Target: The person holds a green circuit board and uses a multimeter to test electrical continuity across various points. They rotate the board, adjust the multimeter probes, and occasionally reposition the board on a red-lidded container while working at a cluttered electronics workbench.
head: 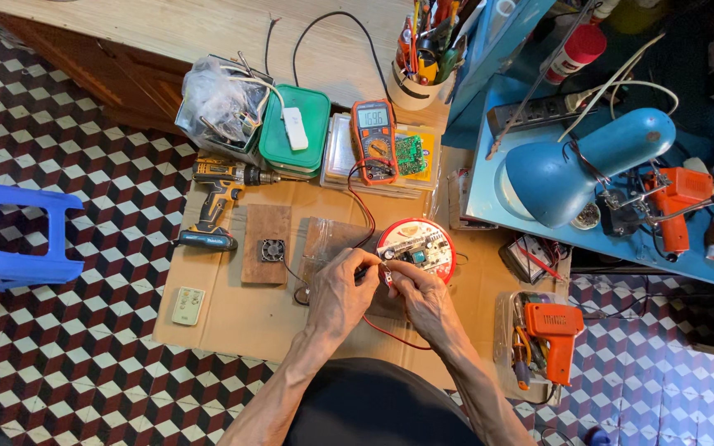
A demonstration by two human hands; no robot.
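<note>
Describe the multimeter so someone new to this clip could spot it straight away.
Start at the brown cardboard sheet on the tiled floor. Just past its far edge, right of the green lidded box, lies the multimeter: orange-edged, grey screen, round dial, red and black leads trailing toward the hands.

On show: 1 multimeter (374,139), 1 cordless drill (218,198), 2 orange soldering guns (552,329), 1 blue lamp (588,163), 1 small fan (272,249).

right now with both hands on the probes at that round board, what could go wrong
1. The red lead runs from the multimeter across the cardboard to the hands; a tug could drag the meter off the stacked cases.
2. Left hand and right hand crowd together at the edge of the round circuit board, so a probe tip could slip and bridge neighbouring contacts.
3. The small fan with its thin wire lies beside the left hand and could be snagged.
</note>
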